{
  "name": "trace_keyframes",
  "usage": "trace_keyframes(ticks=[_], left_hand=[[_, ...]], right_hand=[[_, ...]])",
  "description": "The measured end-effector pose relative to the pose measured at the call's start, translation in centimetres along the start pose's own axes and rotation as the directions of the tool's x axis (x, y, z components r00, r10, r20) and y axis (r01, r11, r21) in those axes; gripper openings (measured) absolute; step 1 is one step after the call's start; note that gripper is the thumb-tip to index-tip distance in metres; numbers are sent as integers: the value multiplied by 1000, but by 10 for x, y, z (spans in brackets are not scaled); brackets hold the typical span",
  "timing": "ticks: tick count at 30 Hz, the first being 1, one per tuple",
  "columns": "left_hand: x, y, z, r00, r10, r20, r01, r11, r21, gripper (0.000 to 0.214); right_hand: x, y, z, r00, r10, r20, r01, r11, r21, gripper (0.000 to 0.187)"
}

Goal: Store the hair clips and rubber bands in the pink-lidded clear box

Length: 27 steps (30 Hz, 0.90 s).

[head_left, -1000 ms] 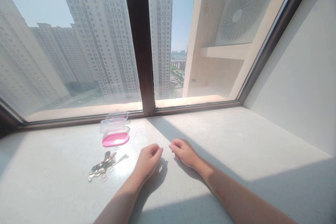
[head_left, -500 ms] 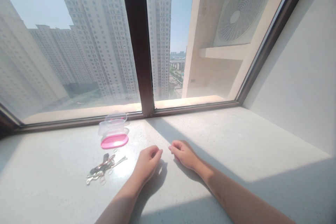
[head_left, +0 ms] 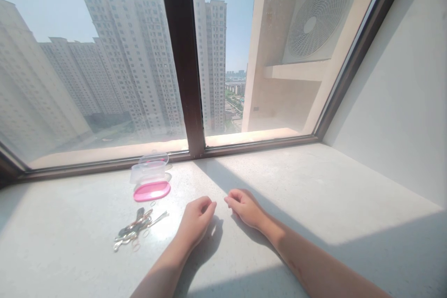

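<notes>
My left hand [head_left: 199,218] rests on the pale windowsill [head_left: 251,270], its fingers curled in and the thumb against them. Facing it across a small gap, my right hand [head_left: 245,207] is curled the same way. I see nothing held in either one. To the left of my left hand lies a small pile of metal items [head_left: 134,227], with clips or keys that I cannot tell apart. A few thin rings [head_left: 136,246] lie loose around the pile. Behind it are a pink oval lid [head_left: 152,191] and a clear plastic box [head_left: 148,173].
A brown window frame [head_left: 185,74] with glass panes borders the sill at the back. A white wall [head_left: 398,116] rises on the right. Outside stand tall buildings [head_left: 125,46] and an air-conditioner unit [head_left: 316,23]. Sunlight and shadow bands cross the sill.
The camera has tilted up very slightly, so the scene sits a little lower. Both hands keep their pose and the things on the sill have not moved.
</notes>
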State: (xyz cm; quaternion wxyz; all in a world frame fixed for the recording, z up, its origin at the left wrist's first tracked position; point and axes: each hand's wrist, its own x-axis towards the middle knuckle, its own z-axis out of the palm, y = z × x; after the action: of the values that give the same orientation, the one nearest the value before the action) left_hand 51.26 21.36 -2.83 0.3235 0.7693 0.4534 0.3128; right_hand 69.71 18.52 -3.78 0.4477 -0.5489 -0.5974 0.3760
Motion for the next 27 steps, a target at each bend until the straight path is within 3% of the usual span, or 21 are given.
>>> trace_keyframes(ticks=[27], left_hand=[[0,0,0,1000,-2,-9,2,1000,-4,35]], right_hand=[[1,5,1,1000,-13,-3,13,1000,-7,31]])
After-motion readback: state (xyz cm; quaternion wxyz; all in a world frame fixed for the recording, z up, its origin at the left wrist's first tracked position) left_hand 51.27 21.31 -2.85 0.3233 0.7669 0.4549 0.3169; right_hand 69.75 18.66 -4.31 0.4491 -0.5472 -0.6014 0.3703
